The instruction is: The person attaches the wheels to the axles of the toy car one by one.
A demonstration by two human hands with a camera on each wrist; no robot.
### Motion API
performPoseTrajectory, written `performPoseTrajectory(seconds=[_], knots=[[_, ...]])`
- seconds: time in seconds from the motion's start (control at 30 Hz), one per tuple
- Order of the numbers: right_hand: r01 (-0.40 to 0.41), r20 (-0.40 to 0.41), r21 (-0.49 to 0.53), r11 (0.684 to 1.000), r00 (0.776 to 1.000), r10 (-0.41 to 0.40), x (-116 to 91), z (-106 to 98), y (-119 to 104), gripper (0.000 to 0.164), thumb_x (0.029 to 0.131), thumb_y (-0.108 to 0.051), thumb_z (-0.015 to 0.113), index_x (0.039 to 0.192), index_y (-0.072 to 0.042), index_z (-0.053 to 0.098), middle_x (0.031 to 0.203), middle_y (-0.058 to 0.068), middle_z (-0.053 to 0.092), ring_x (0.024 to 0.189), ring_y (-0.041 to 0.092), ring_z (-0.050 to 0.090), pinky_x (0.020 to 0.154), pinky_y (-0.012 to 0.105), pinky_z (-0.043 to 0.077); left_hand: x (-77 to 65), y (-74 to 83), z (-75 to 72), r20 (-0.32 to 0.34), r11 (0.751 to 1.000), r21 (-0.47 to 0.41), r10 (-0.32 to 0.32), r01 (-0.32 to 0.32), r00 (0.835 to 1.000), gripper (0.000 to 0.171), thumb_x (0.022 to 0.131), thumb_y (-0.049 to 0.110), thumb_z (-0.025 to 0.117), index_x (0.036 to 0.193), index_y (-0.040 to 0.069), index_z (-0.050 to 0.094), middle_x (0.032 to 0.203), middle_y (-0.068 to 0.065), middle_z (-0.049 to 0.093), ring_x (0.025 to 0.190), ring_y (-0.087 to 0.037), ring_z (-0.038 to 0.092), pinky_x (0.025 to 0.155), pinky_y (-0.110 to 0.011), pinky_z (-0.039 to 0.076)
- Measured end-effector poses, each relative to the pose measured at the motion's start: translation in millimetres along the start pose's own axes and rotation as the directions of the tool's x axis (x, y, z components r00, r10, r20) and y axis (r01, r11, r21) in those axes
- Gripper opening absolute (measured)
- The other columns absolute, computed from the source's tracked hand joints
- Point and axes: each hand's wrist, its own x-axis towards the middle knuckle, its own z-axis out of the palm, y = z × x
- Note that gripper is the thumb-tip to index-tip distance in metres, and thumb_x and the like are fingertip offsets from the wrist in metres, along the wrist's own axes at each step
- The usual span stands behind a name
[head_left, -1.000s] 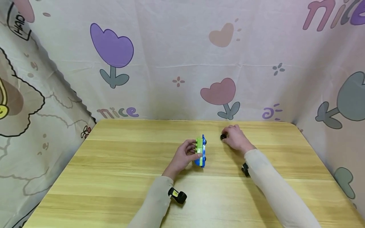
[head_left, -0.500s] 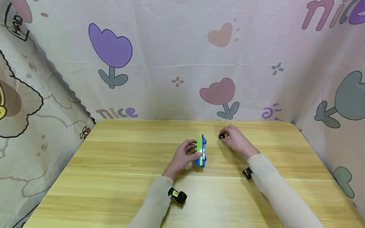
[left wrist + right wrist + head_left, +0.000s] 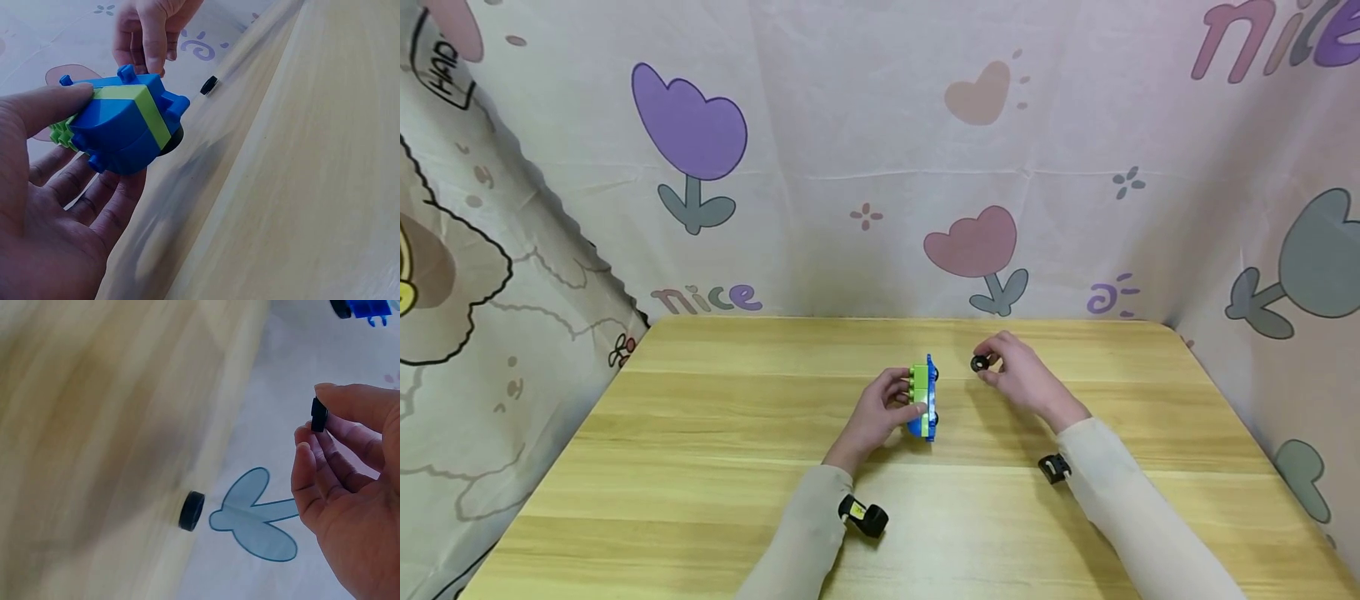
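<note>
My left hand (image 3: 874, 414) grips a toy car (image 3: 921, 400) built of blue and lime-green blocks, thumb on one side and fingers on the other. It is tipped so its blue base and black wheels face right. In the left wrist view a black wheel (image 3: 172, 141) shows under the car's body. To the right, my right hand (image 3: 1021, 371) pinches a loose black wheel (image 3: 319, 415) between thumb and fingers, above the table. A second loose wheel (image 3: 192, 511) stands on the table below that hand; in the head view it is hidden.
The wooden table (image 3: 715, 433) reaches back to a patterned cloth (image 3: 850, 125) hanging behind it, with more cloth at both sides. Small black cameras (image 3: 865, 517) are strapped at both wrists.
My right hand has shifted slightly left and turned the pinched wheel, so its hub now shows. The right forearm has swung a little toward me. My left hand and the car have barely moved.
</note>
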Motion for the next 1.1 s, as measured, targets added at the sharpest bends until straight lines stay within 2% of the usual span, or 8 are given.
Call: performPoseTrajectory(seconds=[0.27, 0.57, 1.1], knots=[[0.070, -0.015, 0.015, 0.997, 0.997, -0.070, -6.9, -1.4, -9.6, 0.030, 0.085, -0.001, 0.073, 0.114, 0.002, 0.064, 0.107, 0.010, 0.058, 0.095, 0.027, 0.058, 0.081, 0.043, 0.050, -0.5, -0.9, -0.7, 0.001, 1.000, 0.007, -0.006, 0.006, 1.000, 0.054, 0.088, 0.002, 0.071, 0.135, -0.006, 0.046, 0.117, -0.017, 0.061, 0.104, -0.033, 0.053, 0.092, -0.033, 0.046], [0.063, -0.027, 0.060, 0.996, 0.998, -0.062, -14.0, -4.3, -19.8, 0.030, 0.086, -0.002, 0.072, 0.115, 0.000, 0.064, 0.107, 0.007, 0.059, 0.096, 0.025, 0.058, 0.081, 0.046, 0.051, -0.5, -0.9, -1.5, 0.013, 0.999, 0.034, -0.018, 0.018, 1.000, 0.054, 0.089, 0.003, 0.071, 0.136, -0.005, 0.046, 0.118, -0.017, 0.061, 0.105, -0.031, 0.054, 0.094, -0.036, 0.046], [0.152, -0.050, 0.098, 0.983, 0.988, -0.148, -22.6, -0.2, -52.4, 0.028, 0.086, -0.005, 0.074, 0.113, -0.005, 0.065, 0.106, 0.001, 0.058, 0.092, 0.020, 0.058, 0.078, 0.041, 0.052, 0.2, 0.3, -0.9, 0.006, 0.999, 0.038, -0.027, 0.027, 1.000, 0.054, 0.089, 0.004, 0.071, 0.136, -0.005, 0.047, 0.118, -0.017, 0.062, 0.105, -0.031, 0.055, 0.094, -0.038, 0.047]])
